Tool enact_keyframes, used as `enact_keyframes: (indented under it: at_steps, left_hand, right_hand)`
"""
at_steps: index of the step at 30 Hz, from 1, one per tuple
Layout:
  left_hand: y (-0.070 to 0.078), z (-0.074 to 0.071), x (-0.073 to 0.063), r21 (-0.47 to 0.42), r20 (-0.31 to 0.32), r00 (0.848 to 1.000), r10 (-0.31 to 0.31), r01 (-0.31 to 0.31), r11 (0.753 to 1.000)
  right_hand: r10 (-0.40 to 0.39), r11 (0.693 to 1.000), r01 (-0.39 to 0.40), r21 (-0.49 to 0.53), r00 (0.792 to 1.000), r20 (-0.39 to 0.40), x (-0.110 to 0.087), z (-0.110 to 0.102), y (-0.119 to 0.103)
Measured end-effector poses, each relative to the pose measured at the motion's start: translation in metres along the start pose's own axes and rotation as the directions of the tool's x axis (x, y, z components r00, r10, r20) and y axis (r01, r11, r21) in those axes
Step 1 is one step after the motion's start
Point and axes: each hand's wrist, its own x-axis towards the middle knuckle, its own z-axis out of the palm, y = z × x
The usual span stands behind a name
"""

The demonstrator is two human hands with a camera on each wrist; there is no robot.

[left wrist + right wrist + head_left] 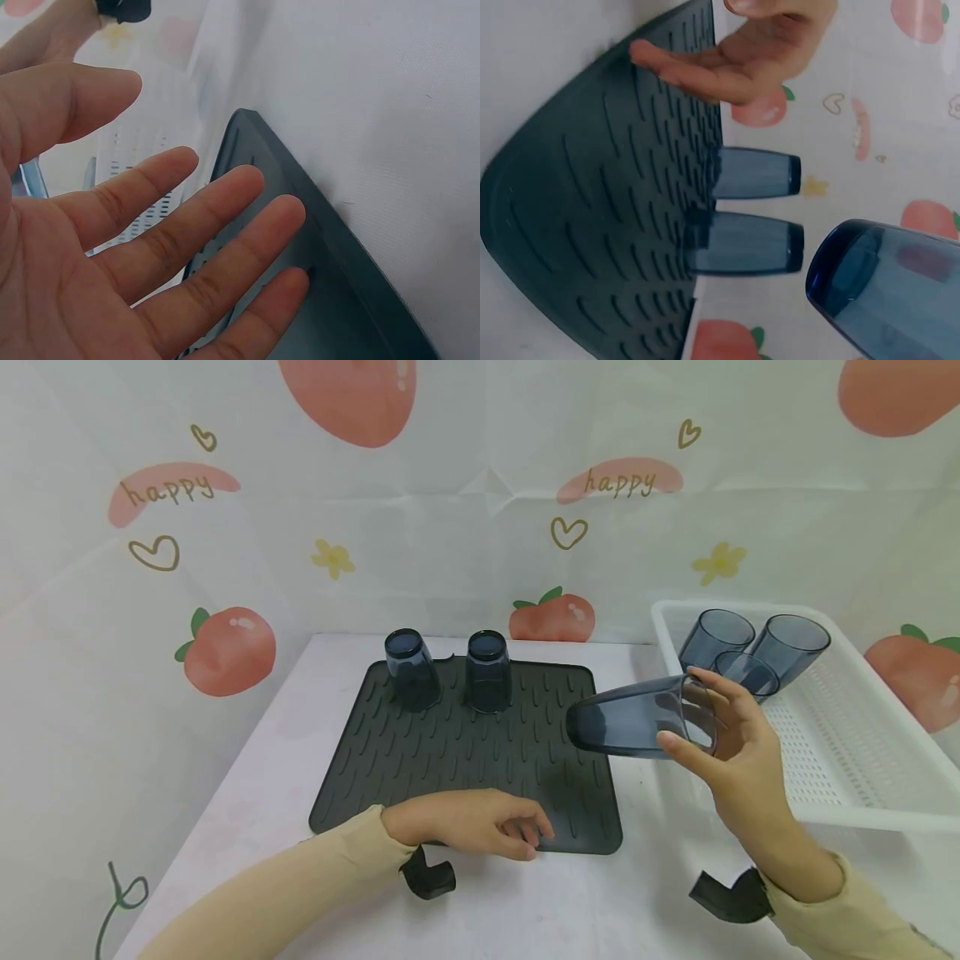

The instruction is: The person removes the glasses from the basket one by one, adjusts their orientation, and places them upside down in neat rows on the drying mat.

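Note:
In the head view, my right hand [738,743] grips a blue-tinted drinking glass [626,718] near its rim. The glass lies tilted on its side in the air, base toward the left, over the right edge of a dark ridged drying mat [450,760]. Two more glasses stand upside down at the back of the mat, a left one [412,672] and a right one [489,672]. My left hand [480,822] hovers at the mat's front edge, holding nothing; its fingers [225,255] look relaxed and spread in the left wrist view.
A white perforated basket [862,743] stands at the right, with three blue glasses [791,643] tilted in its far left corner. Behind the white table [262,760] hangs a printed backdrop [450,527] with fruit and hearts.

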Motion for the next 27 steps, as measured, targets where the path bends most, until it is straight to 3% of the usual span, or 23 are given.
enact_keyframes:
  at_steps: [7,16,27]
  left_hand:
    - [-0.003,-0.001,-0.001,-0.016,0.002,1.0,-0.002,0.002,1.0]
    - [-0.01,0.0,-0.001,-0.016,0.0,1.0,0.015,-0.015,1.0]
    - [-0.013,-0.004,-0.003,0.014,-0.048,0.999,0.01,-0.009,1.0]
  right_hand:
    - [0.051,0.998,-0.054,0.037,0.995,0.086,-0.007,0.006,0.01]
    - [0.081,0.994,-0.088,0.059,0.99,0.113,-0.015,0.014,0.015]
    - [0.15,0.988,-0.155,0.017,0.976,0.161,-0.024,0.017,0.017]
